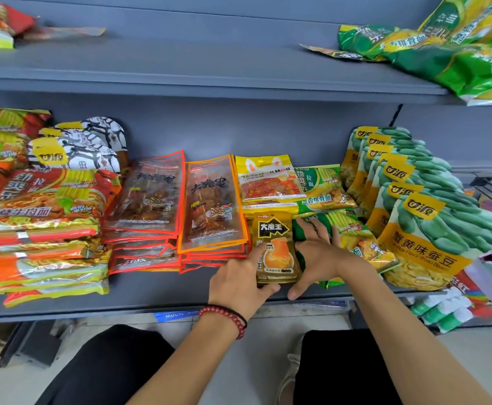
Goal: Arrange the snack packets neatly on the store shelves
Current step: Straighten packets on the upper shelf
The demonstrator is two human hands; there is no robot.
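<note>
Squaring a small gold packet at the shelf's front edge

Along the lower grey metal shelf (157,299), stacked red noodle packets (43,211) fill the left end, followed by clear red-bordered skewer packets (148,200) and an orange-bordered pile (212,206). Just right of that pile, close to the front edge, lies the small glossy gold foil snack packet (277,247). It has a black label on top and an orange picture below, and its long axis runs from front edge to back wall. The left hand (239,279) holds its left side, forefinger along the edge and thumb hooked under the bottom corner. The right hand (320,252) flanks the other side, fingers straight and spread on the green noodle packets (353,235). Both hands touch the packet, so neither must reach. Green-and-yellow broad bean pouches (431,229) stand at the right end.
</note>
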